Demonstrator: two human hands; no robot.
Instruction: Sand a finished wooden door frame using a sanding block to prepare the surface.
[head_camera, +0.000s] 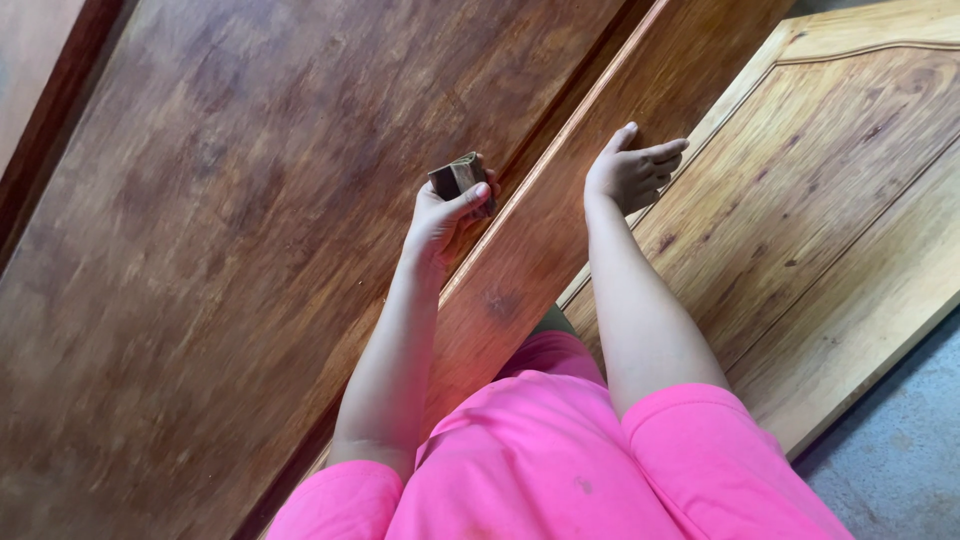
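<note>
From the head camera, the left hand (445, 213) curls tightly round a small folded dark pad (461, 178), thumb pinning it, held just off the dark stained door (220, 250). To its right, the right hand (630, 170) lies open and empty, fingers spread, seemingly steadying that door's edge beside the paler panelled door (840, 210).

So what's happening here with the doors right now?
A person in pink stands at a dark stained door. The left hand grips a small folded pad, possibly sandpaper, held at the door's raised edge. The right hand is open, with its fingers resting on the reddish panel beside it. A paler, unstained door lies to the right, over a grey floor.
</note>
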